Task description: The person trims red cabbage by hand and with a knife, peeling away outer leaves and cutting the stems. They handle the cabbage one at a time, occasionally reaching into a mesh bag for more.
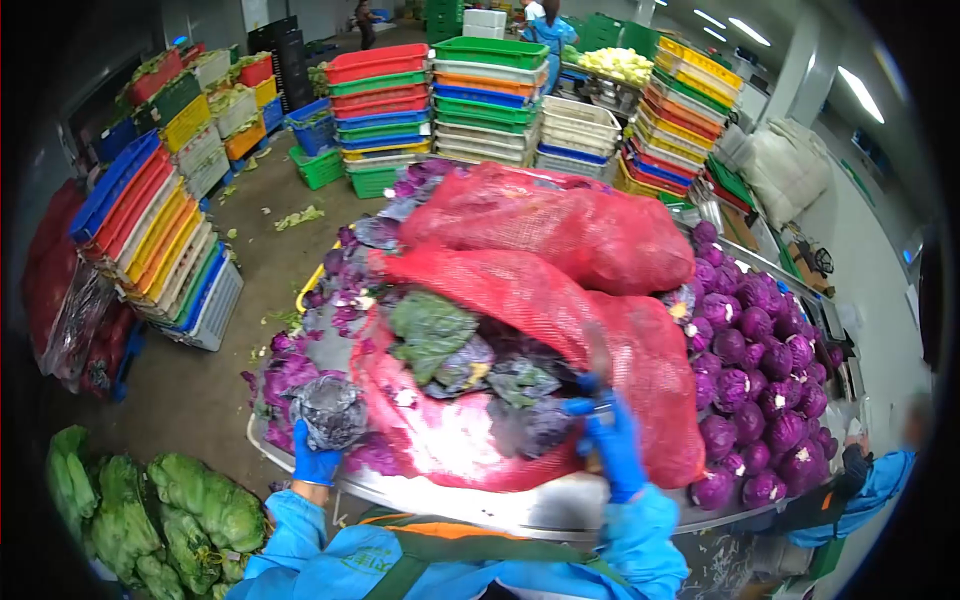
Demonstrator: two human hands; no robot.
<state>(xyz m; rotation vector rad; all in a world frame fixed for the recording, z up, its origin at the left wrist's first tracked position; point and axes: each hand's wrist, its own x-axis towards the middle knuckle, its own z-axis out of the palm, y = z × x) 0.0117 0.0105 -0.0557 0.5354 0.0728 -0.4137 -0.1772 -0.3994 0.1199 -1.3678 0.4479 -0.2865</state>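
Observation:
My left hand (315,457), in a blue glove, holds a dark-leaved purple cabbage (330,412) from below at the table's near left. In my right hand (613,447), also blue-gloved, is a knife (598,352) pointing up and away; its blade is blurred. Between my hands lies an opened red mesh sack (480,268), with several purple cabbages (520,380) in dark outer leaves showing at its mouth. My right hand is just in front of the sack's right part. Loose purple leaves (290,372) cover the table's left edge.
Trimmed purple cabbages (755,350) are heaped on the right. Another full red sack (550,222) lies behind. Stacked crates (490,95) stand beyond the metal table (530,505), more crates (165,235) at left. Bagged green vegetables (170,510) sit low left. A co-worker's blue sleeve (865,495) shows at right.

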